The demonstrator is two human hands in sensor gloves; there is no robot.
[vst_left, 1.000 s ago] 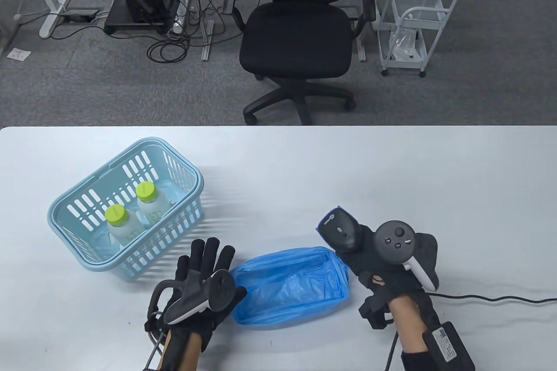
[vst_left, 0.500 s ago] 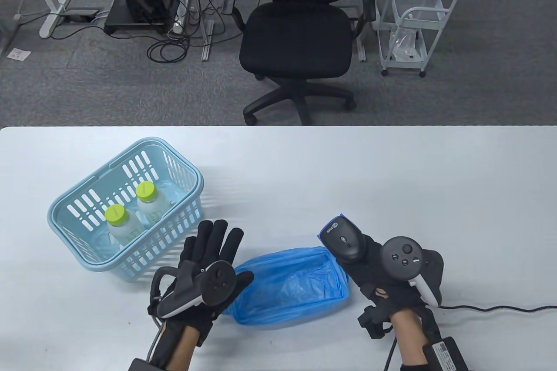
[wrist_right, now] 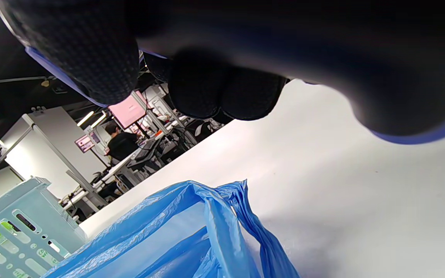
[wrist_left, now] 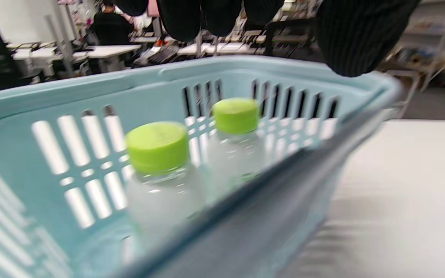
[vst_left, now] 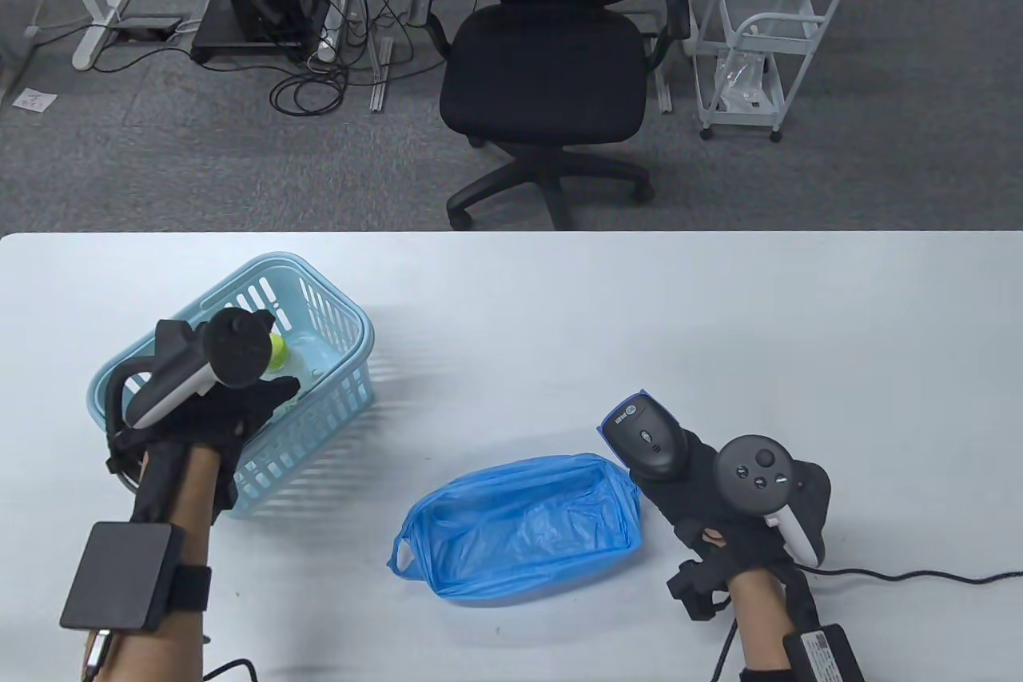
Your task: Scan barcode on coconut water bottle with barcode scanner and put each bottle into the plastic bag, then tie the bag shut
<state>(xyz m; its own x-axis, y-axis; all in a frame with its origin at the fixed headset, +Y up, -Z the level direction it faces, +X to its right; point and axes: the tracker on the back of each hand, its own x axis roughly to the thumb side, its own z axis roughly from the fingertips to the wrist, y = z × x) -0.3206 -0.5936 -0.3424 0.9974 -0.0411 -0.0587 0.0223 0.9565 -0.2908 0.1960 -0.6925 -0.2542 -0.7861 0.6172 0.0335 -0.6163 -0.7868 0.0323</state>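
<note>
Two clear coconut water bottles with green caps, one nearer [wrist_left: 160, 185] and one farther [wrist_left: 236, 154], stand in the light blue basket [vst_left: 352, 330]. My left hand [vst_left: 256, 398] hovers over the basket and holds nothing. Its fingertips [wrist_left: 180, 15] hang above the caps without touching them. In the table view only one cap [vst_left: 277, 352] shows beside the tracker. My right hand [vst_left: 687, 466] grips the dark barcode scanner [vst_left: 646, 438], head pointing up-left, just right of the blue plastic bag [vst_left: 519, 526]. The bag lies open and flat on the table.
The white table [vst_left: 639, 330] stretches away behind the bag and to the right. The scanner cable [vst_left: 919, 574] trails off right near the front edge. A black office chair [vst_left: 551, 58] and a white cart [vst_left: 759, 34] stand beyond the far edge.
My left hand left the bag's left edge and moved up-left over the basket, covering one bottle. My right hand with the scanner drifted slightly right and toward me.
</note>
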